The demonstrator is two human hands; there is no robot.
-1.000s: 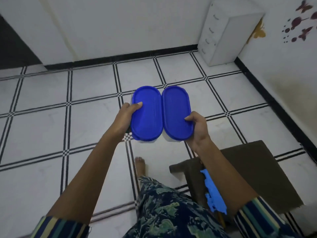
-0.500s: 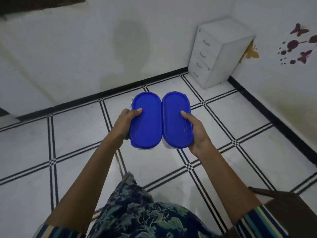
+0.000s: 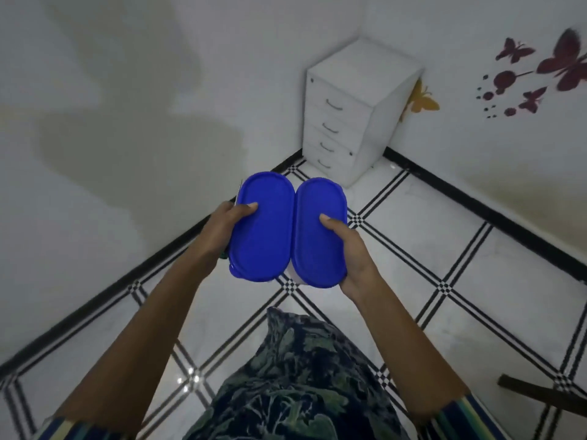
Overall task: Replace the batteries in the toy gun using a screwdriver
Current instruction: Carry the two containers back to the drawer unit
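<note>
Left hand (image 3: 222,224) and right hand (image 3: 347,249) grip two side-by-side blue-lidded containers (image 3: 263,231).

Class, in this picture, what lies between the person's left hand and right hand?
Head view: two blue-lidded containers side by side, the left container gripped by the left hand, the right container by the right hand.

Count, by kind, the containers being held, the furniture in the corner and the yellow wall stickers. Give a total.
Blue-lidded containers: 2
White drawer cabinet: 1
Yellow butterfly sticker: 1
Total: 4
</note>
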